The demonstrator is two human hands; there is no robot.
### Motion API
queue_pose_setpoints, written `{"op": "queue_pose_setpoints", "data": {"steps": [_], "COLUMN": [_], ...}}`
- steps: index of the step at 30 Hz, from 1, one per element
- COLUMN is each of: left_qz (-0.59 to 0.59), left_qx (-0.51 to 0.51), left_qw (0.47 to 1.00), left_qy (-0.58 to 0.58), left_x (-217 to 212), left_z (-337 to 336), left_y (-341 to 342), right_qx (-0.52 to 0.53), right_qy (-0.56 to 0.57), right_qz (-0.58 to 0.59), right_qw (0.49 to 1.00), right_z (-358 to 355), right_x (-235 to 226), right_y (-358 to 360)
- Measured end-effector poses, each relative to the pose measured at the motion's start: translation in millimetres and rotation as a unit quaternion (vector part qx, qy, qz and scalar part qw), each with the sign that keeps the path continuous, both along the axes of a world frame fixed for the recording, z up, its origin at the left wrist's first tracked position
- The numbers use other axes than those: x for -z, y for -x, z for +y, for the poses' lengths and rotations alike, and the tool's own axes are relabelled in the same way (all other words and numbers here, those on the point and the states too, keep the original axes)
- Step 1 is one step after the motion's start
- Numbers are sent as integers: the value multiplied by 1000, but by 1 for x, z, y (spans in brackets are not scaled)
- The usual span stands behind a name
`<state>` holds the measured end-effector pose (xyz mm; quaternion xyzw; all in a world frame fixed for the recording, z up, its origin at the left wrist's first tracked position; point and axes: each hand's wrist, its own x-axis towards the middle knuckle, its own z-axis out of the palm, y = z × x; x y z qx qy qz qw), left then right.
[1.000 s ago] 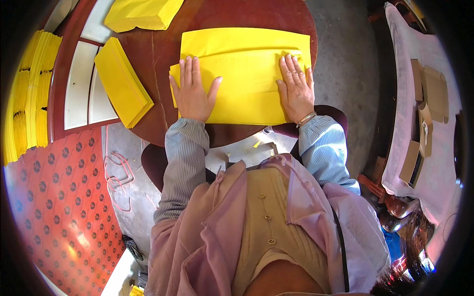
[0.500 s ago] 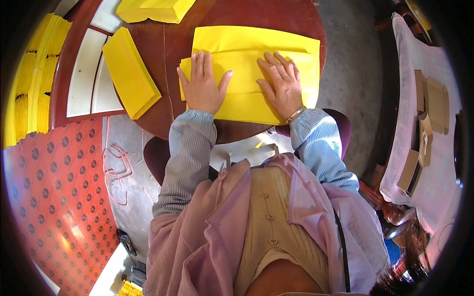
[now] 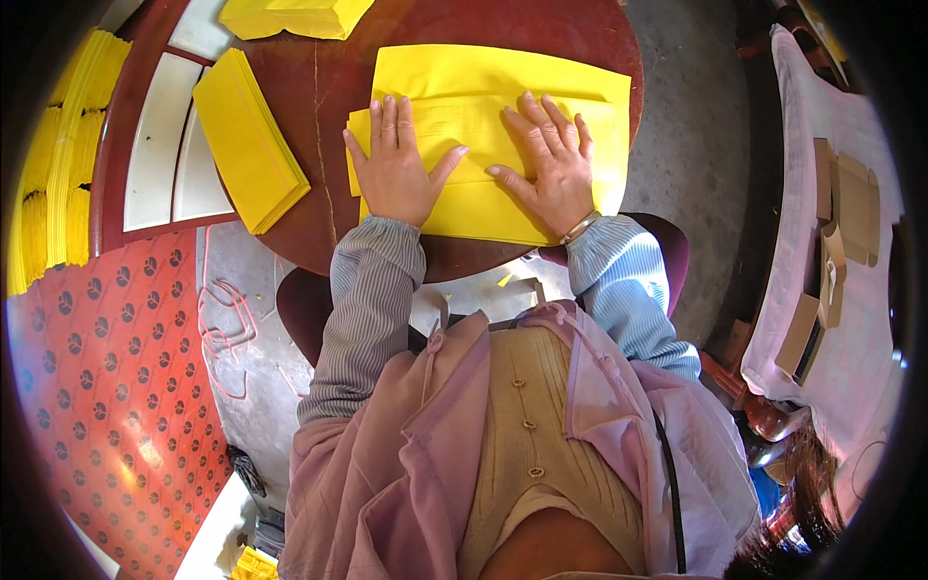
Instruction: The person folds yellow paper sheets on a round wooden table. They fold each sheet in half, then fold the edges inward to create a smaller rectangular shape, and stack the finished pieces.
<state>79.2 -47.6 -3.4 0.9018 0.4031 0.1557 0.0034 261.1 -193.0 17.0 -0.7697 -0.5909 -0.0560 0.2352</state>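
Observation:
Yellow paper sheets (image 3: 483,211) lie on the round red-brown table (image 3: 454,19), with a folded strip running across their middle. My left hand (image 3: 398,174) rests flat on the left end of the fold, fingers pointing away from me and thumb stretched to the right. On the right part of the same paper lies my right hand (image 3: 551,169), palm down with its fingers spread. A bracelet (image 3: 580,226) circles that wrist. Neither hand grips anything. The paper under both palms is hidden.
A stack of folded yellow paper (image 3: 249,145) sits at the table's left edge, another yellow stack (image 3: 295,14) at its far side. Tall yellow piles (image 3: 58,164) stand far left. Cardboard boxes (image 3: 851,208) lie on a pale-covered table at right. A pink cord (image 3: 227,329) trails on the floor.
My right hand's fingers have spread a little wider, its thumb reaching further left. The left hand stays flat on the paper with barely any shift.

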Motion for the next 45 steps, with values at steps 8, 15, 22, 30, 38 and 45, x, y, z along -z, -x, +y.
{"op": "queue_pose_setpoints", "data": {"steps": [8, 15, 22, 30, 38, 45], "left_qz": [-34, -39, -21, 28, -11, -274], "left_qx": [2, 5, 3, -20, -13, -116], "left_qw": [999, 999, 1000, 999, 999, 914], "left_qy": [15, 15, 11, 37, 42, 277], "left_x": [-1, 0, 0, 2, -10, -33], "left_z": [-2, -4, -4, -3, -6, -55], "left_y": [-1, 0, 1, 2, 1, 22], "right_qx": [62, 121, 15, 51, -41, -230], "right_qy": [99, 190, 101, 121, 132, 267], "right_qz": [-57, -94, -106, -106, 85, 222], "right_qw": [992, 970, 989, 986, 987, 909], "right_z": [13, -21, 6, 2, 36, 85], "right_x": [17, 11, -1, -4, -32, -41], "right_y": [9, -28, 2, -56, -115, -160]}}
